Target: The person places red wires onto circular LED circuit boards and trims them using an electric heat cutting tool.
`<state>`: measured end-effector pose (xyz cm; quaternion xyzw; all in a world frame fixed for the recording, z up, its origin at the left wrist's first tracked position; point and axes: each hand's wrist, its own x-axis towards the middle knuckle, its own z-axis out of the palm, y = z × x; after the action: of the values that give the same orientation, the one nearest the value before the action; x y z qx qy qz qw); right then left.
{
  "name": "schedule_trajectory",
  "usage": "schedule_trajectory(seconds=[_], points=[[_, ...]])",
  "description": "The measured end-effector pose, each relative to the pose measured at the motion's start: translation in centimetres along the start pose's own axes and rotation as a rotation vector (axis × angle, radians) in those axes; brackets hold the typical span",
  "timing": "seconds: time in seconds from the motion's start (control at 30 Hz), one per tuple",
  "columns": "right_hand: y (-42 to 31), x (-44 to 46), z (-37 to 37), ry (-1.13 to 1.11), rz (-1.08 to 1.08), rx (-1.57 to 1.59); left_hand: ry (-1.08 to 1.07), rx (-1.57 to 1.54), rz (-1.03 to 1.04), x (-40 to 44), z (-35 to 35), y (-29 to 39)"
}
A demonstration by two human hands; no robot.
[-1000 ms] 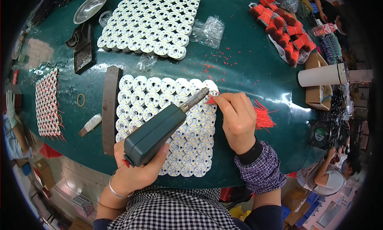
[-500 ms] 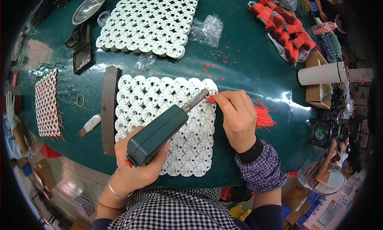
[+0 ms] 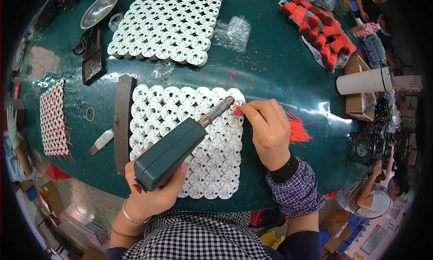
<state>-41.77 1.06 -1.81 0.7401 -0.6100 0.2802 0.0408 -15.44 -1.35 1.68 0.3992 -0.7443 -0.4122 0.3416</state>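
My left hand (image 3: 155, 194) is closed round the grip of a dark green soldering gun (image 3: 170, 155), whose metal tip points up and right. The tip is over the top right part of a block of round white LED boards (image 3: 187, 97), laid in rows. In a pinch, my right hand (image 3: 269, 133) holds short red wires (image 3: 237, 110) at the board in the top right corner. Just right of that hand lies a bundle of loose red wires (image 3: 297, 129). Whether the tip touches a board is too small to tell.
A curved metal bar (image 3: 122, 124) borders the boards on the left. Behind stand another block of boards (image 3: 162, 25), a metal dish (image 3: 99, 11) and a dark holder (image 3: 93, 57). Bundled red wires (image 3: 311, 27) lie far right, near a white cylinder (image 3: 364, 82). Other people sit at both sides.
The soldering gun and my left hand have shifted slightly left and down, and the tip has drawn back a little from the red wires. My right hand stays nearly in place.
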Motion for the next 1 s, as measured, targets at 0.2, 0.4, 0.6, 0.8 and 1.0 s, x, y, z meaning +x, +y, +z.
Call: schedule_trajectory(seconds=[0.2, 0.4, 0.6, 0.8, 1.0], points=[[0.1, 0.1, 0.0, 0.003, -0.009, -0.005, 0.017, -0.088, -0.096, 0.4, 0.2, 0.2], [0.2, 0.2, 0.0, -0.004, -0.004, -0.007, -0.001, -0.089, -0.107, 0.7, 0.3, 0.5], [0.4, 0.2, -0.1, -0.020, -0.010, -0.004, -0.031, -0.073, -0.162, 0.8, 0.2, 0.9], [0.5, 0.3, -0.2, -0.023, -0.014, -0.008, -0.003, -0.075, -0.139, 0.6, 0.2, 0.7], [0.3, 0.3, -0.3, -0.024, -0.006, -0.012, -0.003, 0.256, 0.093, -0.7, -0.2, 0.2]])
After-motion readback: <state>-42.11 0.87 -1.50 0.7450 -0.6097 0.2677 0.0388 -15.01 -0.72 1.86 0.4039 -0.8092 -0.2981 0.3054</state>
